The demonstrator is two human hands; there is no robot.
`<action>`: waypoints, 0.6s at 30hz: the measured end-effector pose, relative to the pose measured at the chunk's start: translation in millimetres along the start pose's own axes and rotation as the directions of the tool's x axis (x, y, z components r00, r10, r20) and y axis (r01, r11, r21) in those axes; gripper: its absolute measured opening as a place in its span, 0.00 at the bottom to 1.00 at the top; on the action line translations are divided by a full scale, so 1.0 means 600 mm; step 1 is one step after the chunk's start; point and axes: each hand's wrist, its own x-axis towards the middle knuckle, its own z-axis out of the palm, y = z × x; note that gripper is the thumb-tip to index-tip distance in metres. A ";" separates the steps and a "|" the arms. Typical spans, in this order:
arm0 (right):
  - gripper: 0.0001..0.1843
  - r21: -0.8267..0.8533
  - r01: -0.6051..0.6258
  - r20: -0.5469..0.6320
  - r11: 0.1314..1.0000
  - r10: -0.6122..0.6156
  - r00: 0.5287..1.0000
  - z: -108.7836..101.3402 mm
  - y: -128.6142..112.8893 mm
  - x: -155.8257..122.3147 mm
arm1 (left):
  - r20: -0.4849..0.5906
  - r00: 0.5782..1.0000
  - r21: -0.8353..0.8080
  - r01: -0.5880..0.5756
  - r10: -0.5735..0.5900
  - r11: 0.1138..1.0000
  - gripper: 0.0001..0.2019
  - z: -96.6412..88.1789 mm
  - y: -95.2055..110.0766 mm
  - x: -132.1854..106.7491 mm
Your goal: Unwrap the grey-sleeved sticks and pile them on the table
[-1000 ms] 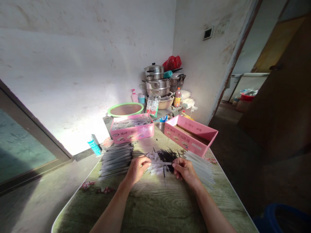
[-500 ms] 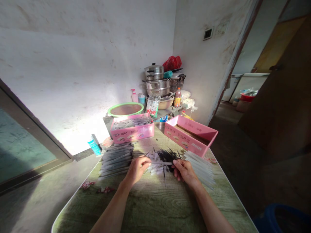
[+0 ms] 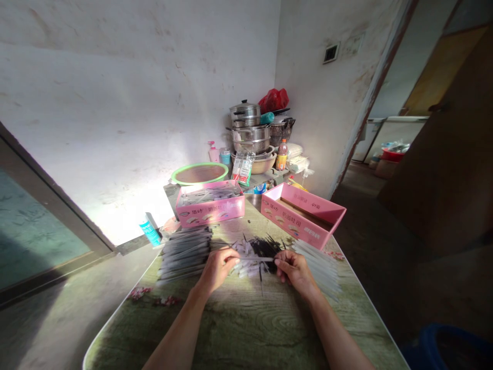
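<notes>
Pinched between both hands is a thin translucent tube [image 3: 254, 259], held level above the table. My left hand [image 3: 219, 264] is closed on its left end. My right hand [image 3: 295, 270] has thumb and forefinger closed at its right end. Under and behind the tube lie small whitish pieces [image 3: 244, 268] and a heap of thin black sticks [image 3: 265, 245]. A stack of greyish tubes with dark parts [image 3: 183, 257] lies beside my left hand. Clear tubes [image 3: 319, 267] are spread to the right of my right hand.
One pink box [image 3: 210, 213] at the back holds many thin tubes. Another pink box [image 3: 300, 221] stands back right. Behind them are a green-rimmed tray [image 3: 200, 173], stacked steel pots [image 3: 250, 136] and a bottle [image 3: 282, 155]. A blue bucket [image 3: 442, 344] stands at lower right.
The fingers of my right hand have shifted slightly at the tube's right end. My left hand stays in place, and the piles look the same.
</notes>
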 end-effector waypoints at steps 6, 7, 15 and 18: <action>0.13 -0.128 0.058 -0.108 0.990 -0.072 0.992 -0.009 0.005 0.004 | -0.053 0.998 -0.007 0.019 -0.020 1.000 0.08 -0.001 -0.017 0.004; 0.11 -0.193 0.073 -0.105 0.979 -0.094 0.990 -0.007 0.008 0.004 | -0.061 0.998 -0.012 0.021 -0.021 1.000 0.08 -0.001 -0.018 0.005; 0.17 -0.390 0.106 -0.057 0.915 -0.139 0.989 0.014 0.014 0.000 | -0.033 0.999 -0.010 0.004 -0.004 1.000 0.08 0.004 -0.010 0.002; 0.19 -0.383 0.140 -0.039 0.913 -0.168 0.985 0.013 0.007 -0.004 | -0.016 1.000 -0.004 0.001 -0.001 1.000 0.08 0.006 -0.009 0.001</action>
